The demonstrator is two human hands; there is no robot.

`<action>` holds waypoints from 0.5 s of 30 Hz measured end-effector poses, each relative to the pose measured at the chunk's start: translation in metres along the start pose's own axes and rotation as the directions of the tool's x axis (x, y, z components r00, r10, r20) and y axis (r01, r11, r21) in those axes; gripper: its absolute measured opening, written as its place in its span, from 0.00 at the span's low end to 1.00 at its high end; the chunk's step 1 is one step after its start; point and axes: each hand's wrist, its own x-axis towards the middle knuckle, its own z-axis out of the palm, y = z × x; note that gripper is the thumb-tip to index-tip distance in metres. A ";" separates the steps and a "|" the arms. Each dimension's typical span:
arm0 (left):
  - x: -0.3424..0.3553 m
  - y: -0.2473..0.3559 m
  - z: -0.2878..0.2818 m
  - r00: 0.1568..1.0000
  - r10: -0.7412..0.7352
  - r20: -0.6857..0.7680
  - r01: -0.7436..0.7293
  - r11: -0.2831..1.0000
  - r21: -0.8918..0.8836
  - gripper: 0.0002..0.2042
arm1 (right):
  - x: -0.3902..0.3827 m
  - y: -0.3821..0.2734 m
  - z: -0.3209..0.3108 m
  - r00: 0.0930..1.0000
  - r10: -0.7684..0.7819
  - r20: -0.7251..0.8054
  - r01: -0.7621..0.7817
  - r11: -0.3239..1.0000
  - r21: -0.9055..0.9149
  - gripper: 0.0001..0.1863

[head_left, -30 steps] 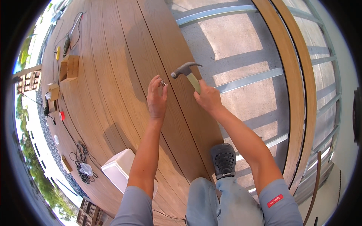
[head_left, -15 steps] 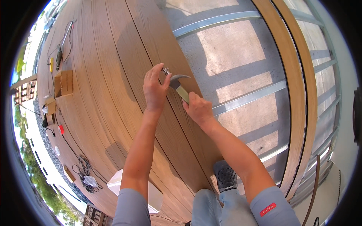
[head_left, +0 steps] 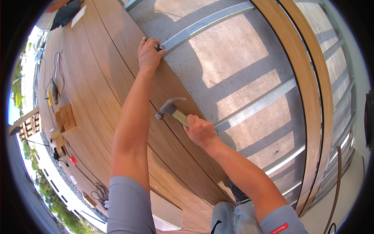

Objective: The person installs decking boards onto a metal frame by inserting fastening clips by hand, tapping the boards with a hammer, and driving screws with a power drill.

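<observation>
At about nine o'clock, far from the person, a small cardboard box (head_left: 65, 118) and a power tool with its cord (head_left: 53, 90) lie on the finished wooden deck boards (head_left: 97, 78). Moving right, the left hand (head_left: 149, 54) reaches out to twelve o'clock and rests flat on the edge of the last board, its fingertips pinching a small dark metal clip (head_left: 159, 48) just where a grey metal joist (head_left: 206, 24) meets the board. Near the centre, the right hand (head_left: 199, 130) is closed firmly around the pale handle of a claw hammer (head_left: 171, 110), low on the handle, with the steel head pointing to ten o'clock above the board. The hammer looks head-heavy and stiff, so this low grip seems good for swinging. The clip looks small, hard and easy to drop. At three o'clock, loose boards (head_left: 311, 97) curve over the open joists and the concrete.
</observation>
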 end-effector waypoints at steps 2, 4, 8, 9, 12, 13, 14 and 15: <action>0.002 0.001 0.005 1.000 -0.029 -0.003 0.029 1.000 -0.011 0.19 | -0.001 0.002 -0.001 1.000 0.010 0.006 -0.010 1.000 0.002 0.17; 0.000 0.002 0.006 0.994 -0.098 0.052 0.096 0.995 0.032 0.19 | -0.001 0.002 0.000 1.000 0.016 0.010 -0.016 1.000 0.004 0.17; -0.001 0.002 -0.002 0.986 -0.138 0.094 0.137 0.990 0.014 0.22 | 0.000 0.002 0.002 1.000 0.005 0.005 -0.006 1.000 0.004 0.17; 0.000 0.003 -0.004 0.986 -0.141 0.090 0.143 0.989 -0.020 0.25 | 0.001 0.001 0.002 1.000 0.007 0.000 -0.007 1.000 0.014 0.16; -0.016 -0.002 -0.016 0.994 -0.111 0.020 0.113 0.981 -0.157 0.29 | 0.007 -0.006 -0.003 0.999 0.005 -0.041 -0.001 0.996 0.092 0.15; -0.026 -0.006 -0.020 0.997 -0.069 -0.046 0.054 0.961 -0.272 0.31 | 0.001 -0.008 -0.002 0.998 -0.003 -0.059 0.009 0.995 0.099 0.15; -0.047 -0.008 -0.021 0.997 -0.063 -0.053 0.048 0.967 -0.250 0.30 | -0.007 -0.005 0.006 0.999 0.019 -0.043 -0.016 0.998 0.061 0.15; -0.072 -0.011 -0.017 0.996 -0.052 -0.075 0.033 0.972 -0.232 0.30 | -0.002 0.002 0.010 0.999 0.037 -0.040 -0.036 0.999 0.015 0.14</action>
